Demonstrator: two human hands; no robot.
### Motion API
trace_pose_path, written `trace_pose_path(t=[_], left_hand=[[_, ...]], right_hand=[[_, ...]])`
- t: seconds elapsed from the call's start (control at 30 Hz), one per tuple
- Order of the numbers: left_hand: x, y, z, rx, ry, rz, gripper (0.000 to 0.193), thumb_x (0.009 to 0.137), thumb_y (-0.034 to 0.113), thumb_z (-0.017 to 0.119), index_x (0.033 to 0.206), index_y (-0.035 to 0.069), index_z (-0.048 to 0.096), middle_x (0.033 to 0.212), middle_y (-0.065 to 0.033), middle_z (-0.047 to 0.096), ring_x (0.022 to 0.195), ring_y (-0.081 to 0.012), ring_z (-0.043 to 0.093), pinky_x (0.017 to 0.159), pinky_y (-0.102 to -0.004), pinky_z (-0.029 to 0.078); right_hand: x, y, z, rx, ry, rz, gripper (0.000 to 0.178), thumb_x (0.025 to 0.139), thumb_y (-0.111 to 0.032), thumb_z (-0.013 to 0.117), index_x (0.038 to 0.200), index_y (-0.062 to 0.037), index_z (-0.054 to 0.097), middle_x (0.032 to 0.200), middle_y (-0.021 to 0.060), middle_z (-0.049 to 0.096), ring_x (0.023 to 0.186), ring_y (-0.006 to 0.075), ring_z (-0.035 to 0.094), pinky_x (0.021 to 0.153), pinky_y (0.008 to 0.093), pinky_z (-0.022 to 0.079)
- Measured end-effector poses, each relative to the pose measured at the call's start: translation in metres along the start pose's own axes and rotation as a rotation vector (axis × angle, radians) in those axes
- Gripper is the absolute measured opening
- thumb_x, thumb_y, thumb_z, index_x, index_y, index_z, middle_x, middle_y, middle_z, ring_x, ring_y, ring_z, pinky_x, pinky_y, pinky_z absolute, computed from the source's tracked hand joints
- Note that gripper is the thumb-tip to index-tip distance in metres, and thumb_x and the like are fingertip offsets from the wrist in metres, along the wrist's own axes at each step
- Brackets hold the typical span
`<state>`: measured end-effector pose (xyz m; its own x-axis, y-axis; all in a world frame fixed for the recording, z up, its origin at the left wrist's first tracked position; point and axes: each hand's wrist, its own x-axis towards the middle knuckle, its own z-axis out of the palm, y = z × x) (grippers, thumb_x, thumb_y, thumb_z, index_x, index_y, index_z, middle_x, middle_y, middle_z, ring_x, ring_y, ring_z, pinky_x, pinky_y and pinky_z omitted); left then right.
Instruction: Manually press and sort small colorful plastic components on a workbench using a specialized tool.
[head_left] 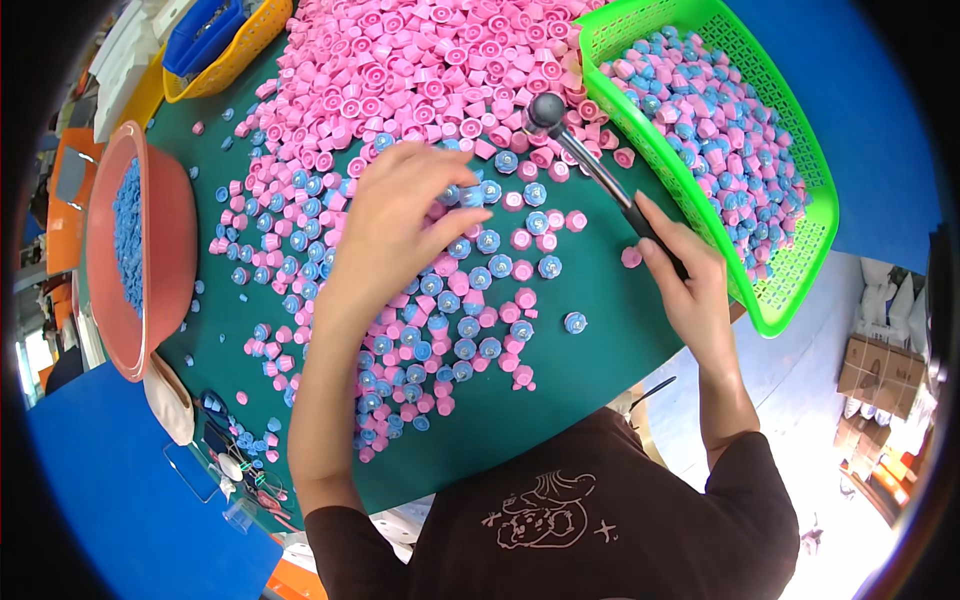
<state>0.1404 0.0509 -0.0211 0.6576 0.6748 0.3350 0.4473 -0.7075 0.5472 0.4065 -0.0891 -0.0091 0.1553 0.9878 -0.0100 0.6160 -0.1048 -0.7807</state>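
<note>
My left hand [395,205] reaches over the middle of the table, with its thumb and fingers closed around a small blue flower-shaped cap [471,196]. Whether a pink cup sits under that cap is hard to make out. In my right hand [688,275] is a mallet [592,165] with a round black head, a metal shaft and a dark grip. Its head hovers over the edge of a pile of small pink cups [420,60]. Around my left hand lie several pink cups topped with blue caps [465,348], some upright and some tipped over.
A green plastic basket [815,215] at the right holds many pink-and-blue pieces. At the left stands a reddish tub [170,240] of blue pieces. A yellow basket [245,50] with a blue tray is at the far left. Cords and small tools [250,480] lie near the table's left front edge.
</note>
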Motion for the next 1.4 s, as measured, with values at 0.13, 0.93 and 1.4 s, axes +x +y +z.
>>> trace_pose_path(t=[0.13, 0.93, 1.4], left_hand=[[0.011, -0.010, 0.019, 0.107, -0.060, 0.050, 0.027, 0.078, 0.023, 0.077, 0.096, 0.007, 0.066, 0.109, -0.0078, 0.069, 0.111, -0.0303, 0.059, 0.094, -0.0432, 0.044], [0.033, -0.002, 0.028, 0.093, -0.005, -0.301, 0.028, 0.071, 0.018, 0.081, 0.089, 0.001, 0.068, 0.077, -0.0121, 0.064, 0.075, -0.0293, 0.061, 0.073, -0.0412, 0.047], [0.025, -0.008, 0.007, 0.010, -0.016, -0.438, 0.033, 0.067, 0.016, 0.085, 0.095, 0.005, 0.070, 0.074, -0.0025, 0.058, 0.068, -0.0142, 0.054, 0.062, -0.0290, 0.044]], right_hand=[[-0.014, 0.005, -0.001, 0.037, -0.005, 0.012, 0.040, 0.090, 0.000, 0.064, 0.130, -0.0049, 0.063, 0.074, 0.0092, 0.057, 0.064, 0.0166, 0.051, 0.064, 0.0286, 0.044], [0.002, 0.016, 0.010, 0.132, -0.001, -0.042, 0.042, 0.091, -0.004, 0.065, 0.133, -0.0043, 0.061, 0.077, 0.0047, 0.058, 0.068, 0.0116, 0.050, 0.064, 0.0252, 0.041], [0.014, 0.000, 0.007, 0.041, -0.069, -0.173, 0.043, 0.089, 0.001, 0.065, 0.131, -0.0040, 0.061, 0.074, 0.0076, 0.054, 0.065, 0.0155, 0.050, 0.062, 0.0279, 0.042]])
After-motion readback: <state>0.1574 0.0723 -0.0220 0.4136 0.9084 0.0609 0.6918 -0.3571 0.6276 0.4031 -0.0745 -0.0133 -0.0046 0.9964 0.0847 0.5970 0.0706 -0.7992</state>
